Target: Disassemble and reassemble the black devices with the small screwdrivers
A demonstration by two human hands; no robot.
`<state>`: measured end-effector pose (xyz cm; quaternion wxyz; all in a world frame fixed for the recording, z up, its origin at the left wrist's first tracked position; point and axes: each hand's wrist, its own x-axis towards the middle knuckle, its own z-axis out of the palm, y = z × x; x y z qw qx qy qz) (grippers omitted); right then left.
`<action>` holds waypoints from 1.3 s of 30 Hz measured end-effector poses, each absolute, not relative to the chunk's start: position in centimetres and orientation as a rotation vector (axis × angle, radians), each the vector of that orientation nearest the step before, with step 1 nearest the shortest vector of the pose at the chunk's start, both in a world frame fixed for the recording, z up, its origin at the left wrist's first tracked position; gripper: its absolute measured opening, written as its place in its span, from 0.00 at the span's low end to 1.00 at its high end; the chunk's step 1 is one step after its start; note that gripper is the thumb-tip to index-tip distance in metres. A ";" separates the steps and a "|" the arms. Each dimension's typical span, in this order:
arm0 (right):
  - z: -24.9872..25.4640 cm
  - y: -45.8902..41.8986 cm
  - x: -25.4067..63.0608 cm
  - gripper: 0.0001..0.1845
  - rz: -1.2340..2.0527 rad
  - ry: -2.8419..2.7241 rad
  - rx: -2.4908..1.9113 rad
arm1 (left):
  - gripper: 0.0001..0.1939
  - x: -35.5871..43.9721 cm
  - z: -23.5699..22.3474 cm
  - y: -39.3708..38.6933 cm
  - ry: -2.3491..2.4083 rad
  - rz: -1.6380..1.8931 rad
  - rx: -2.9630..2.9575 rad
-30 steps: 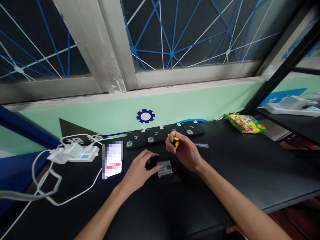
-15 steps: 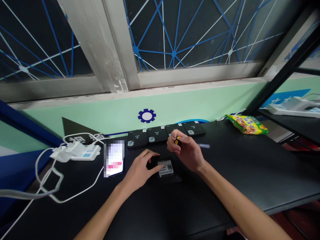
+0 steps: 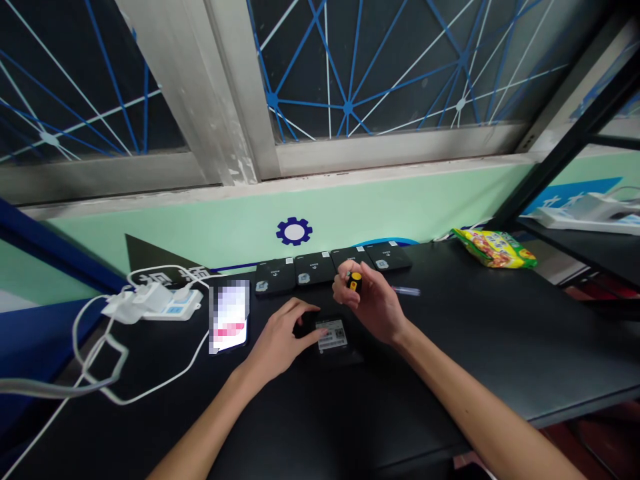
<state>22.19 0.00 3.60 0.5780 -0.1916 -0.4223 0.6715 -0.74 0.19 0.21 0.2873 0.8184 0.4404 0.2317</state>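
My left hand (image 3: 285, 329) grips the left side of a flat black box (image 3: 337, 360), its thumb on the edge of the box's white label (image 3: 333, 335) and its fingers along the far side. Just above and to the right of that box, my right hand (image 3: 373, 300) is closed around a stubby black-and-yellow screwdriver (image 3: 355, 282). Its handle end faces me, and the shaft is hidden by the hand. Behind the hands, several similar black boxes (image 3: 275, 277) stand in a row against the wall; my right hand partly covers one of them.
A phone (image 3: 230, 315) with a lit screen lies left of my left hand. Farther left are a white power strip (image 3: 183, 305) and looping white cables (image 3: 123, 404). A clear slim tube (image 3: 407, 291) lies behind my right wrist. At the far right is a yellow-green snack bag (image 3: 495, 249).
My right hand has turned slightly and shifted a little left, so the yellow end of the screwdriver shows more fully. My left hand and the box stay put.
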 end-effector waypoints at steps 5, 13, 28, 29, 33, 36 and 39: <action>3.6 -0.1 22.2 0.08 1.564 -0.973 -0.422 | 0.19 -0.7 0.3 0.1 1.180 0.604 2.182; 3.3 0.1 22.0 0.23 1.552 -1.029 -0.456 | 0.19 -0.7 0.2 0.1 1.188 0.610 2.173; 3.5 0.0 22.0 0.22 1.571 -1.000 -0.443 | 0.19 -0.8 0.1 0.2 1.183 0.617 2.196; 3.5 0.0 22.1 0.19 1.585 -0.984 -0.422 | 0.19 -0.8 0.1 0.2 1.183 0.623 2.196; 3.5 -0.1 22.1 0.10 1.582 -0.972 -0.405 | 0.19 -0.8 0.0 0.2 1.172 0.641 2.205; 3.4 0.0 22.0 0.16 1.536 -1.011 -0.459 | 0.20 -0.8 0.1 0.2 1.165 0.643 2.207; 3.2 0.1 22.0 0.22 1.514 -1.050 -0.502 | 0.20 -0.8 0.2 0.2 1.177 0.628 2.196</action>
